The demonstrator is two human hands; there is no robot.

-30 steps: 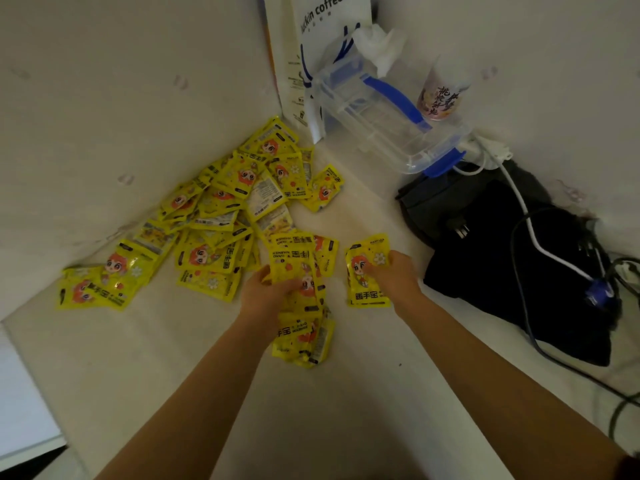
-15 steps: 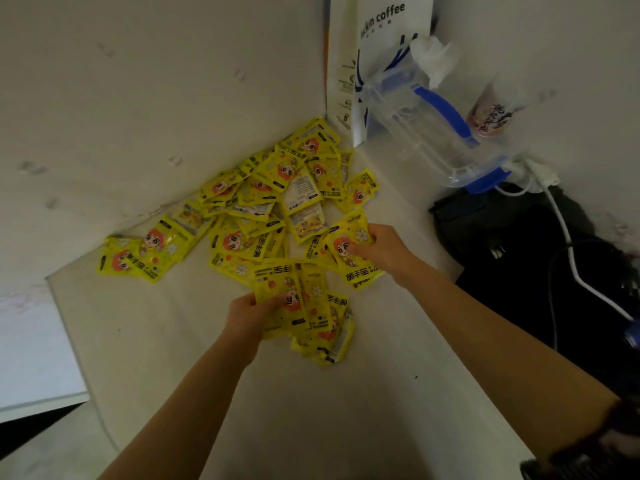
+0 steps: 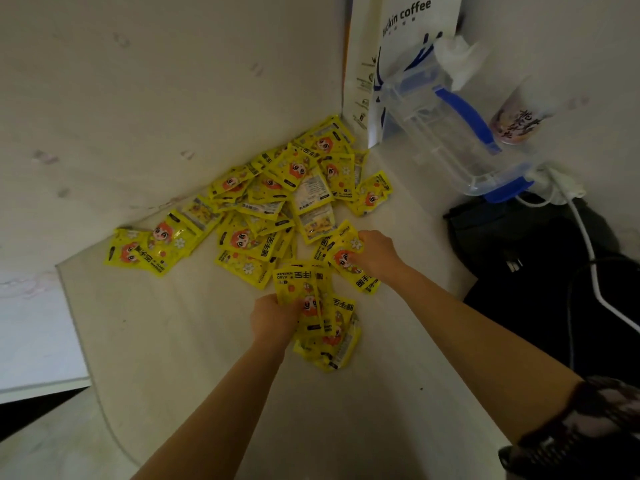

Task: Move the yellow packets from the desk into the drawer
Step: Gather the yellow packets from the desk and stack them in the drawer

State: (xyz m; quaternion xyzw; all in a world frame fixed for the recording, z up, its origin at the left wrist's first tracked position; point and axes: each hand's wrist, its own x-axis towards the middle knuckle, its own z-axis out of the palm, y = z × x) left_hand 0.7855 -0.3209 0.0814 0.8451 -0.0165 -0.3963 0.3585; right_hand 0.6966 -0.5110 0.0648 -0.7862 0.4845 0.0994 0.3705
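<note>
Yellow foil packets printed with a red-haired cartoon face (image 3: 273, 209) lie in a loose heap on the pale matte desk surface (image 3: 173, 341), spread just beyond both hands and running into the corner where two off-white walls (image 3: 138, 98) meet.

Step in hand, as judged: gathering. The left hand (image 3: 273, 320) grips a fanned stack of yellow packets (image 3: 318, 317), fingers curled round its edge; several hang below the hand toward the wearer. The right hand (image 3: 375, 252), just beyond and right of the left, pinches a single yellow packet (image 3: 349, 263) at the near edge of the heap. The hands are near but apart.

Next move, as judged: bring the single packet onto the stack, then carry the bundle to the drawer. No drawer is in view, so its position cannot be told. The fanned stack looks slippery; a firmer grip is advisable before transport. Most packets remain on the desk.

Beyond the right hand stand a clear plastic box with blue latches (image 3: 450, 133), a white paper coffee bag (image 3: 405, 39) and a printed cup (image 3: 516, 123). Right of the right forearm lies a black fabric bag (image 3: 540, 271) crossed by a white cable (image 3: 588, 251).
</note>
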